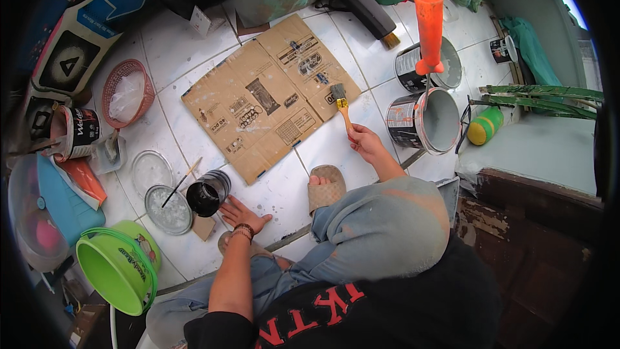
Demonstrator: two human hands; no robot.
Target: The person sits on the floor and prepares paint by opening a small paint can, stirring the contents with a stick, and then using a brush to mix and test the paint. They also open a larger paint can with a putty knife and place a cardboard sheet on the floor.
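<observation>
My right hand (368, 145) is closed round the wooden handle of a paintbrush (343, 108). Its dark bristles reach over the right edge of a flattened brown cardboard sheet (226, 94) on the floor. To the left, my left hand (243, 215) has its fingers spread, close beside a small can of black paint (221, 185); I cannot tell whether the fingertips touch it. A thin stick (184, 181) with a dark end lies across a paint-smeared round lid (169, 212) next to the can. A second lid (152, 169) lies just beyond.
At right stand two grey-lined paint buckets (394, 121) (407, 68) and an orange handle (429, 22). A lime green bucket (116, 271) sits at lower left, a pink basket (150, 97) farther back. A brush with a dark handle (365, 10) lies beyond the cardboard.
</observation>
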